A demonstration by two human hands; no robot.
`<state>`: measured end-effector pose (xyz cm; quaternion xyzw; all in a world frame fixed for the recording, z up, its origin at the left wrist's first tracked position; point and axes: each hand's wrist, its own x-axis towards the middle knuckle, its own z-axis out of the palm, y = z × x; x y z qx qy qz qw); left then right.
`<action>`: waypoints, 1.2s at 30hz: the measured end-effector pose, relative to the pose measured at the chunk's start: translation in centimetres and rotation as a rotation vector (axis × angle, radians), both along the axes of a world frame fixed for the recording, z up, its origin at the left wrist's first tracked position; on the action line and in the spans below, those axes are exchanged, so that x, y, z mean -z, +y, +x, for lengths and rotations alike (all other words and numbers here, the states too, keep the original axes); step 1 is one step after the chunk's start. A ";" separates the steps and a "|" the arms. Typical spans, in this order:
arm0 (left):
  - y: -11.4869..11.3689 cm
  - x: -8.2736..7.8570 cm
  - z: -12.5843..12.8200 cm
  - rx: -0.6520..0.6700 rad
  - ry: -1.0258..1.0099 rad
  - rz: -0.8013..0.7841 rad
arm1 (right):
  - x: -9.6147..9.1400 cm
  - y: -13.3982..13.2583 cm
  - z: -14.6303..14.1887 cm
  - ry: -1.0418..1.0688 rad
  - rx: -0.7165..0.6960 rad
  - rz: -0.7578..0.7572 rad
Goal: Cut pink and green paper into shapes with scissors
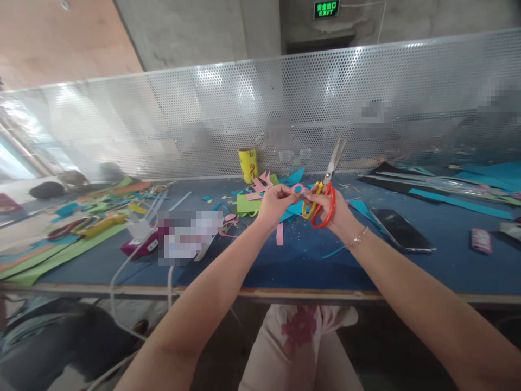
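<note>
- I see a blue counter (309, 260) with a wooden front edge.
- A dark phone (401, 231) lies flat at the right.
- A yellow roll (248, 164) stands at the back.
- Green paper sheets (61, 255) lie at the left.
- Paper scraps (248, 203) litter the middle.

Lower centre: bare bench (301, 266), open.
Centre: scissors (325, 203) stick up.
Right: phone (401, 231) blocks.
Left: cable (121, 266), paper scraps (65, 252).
Back: mesh screen (285, 108).

Bright daylight from the left; glare on the perforated screen (285, 108); wide-angle bending at edges; several pixelated patches.
</note>
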<state>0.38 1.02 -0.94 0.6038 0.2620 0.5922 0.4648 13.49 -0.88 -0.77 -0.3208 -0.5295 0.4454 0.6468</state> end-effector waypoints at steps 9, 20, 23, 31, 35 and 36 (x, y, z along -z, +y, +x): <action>-0.2 -0.3 -0.1 0.008 -0.024 -0.068 | -0.3 -0.3 0.0 0.012 0.014 -0.034; 0.1 0.0 -0.2 0.035 0.063 -0.088 | 0.0 -0.1 0.5 -0.141 0.078 -0.068; -0.2 0.0 -0.1 0.035 0.099 -0.055 | 0.2 0.1 0.5 -0.208 0.129 -0.056; -0.1 0.3 0.0 0.053 0.074 -0.117 | 0.5 0.1 0.5 -0.197 0.094 -0.041; 0.1 0.3 -0.1 0.024 0.012 -0.140 | 0.9 0.6 0.7 -0.323 0.110 -0.035; 0.2 0.2 -0.1 0.001 -0.036 -0.147 | 1.1 0.8 0.8 -0.372 0.130 -0.017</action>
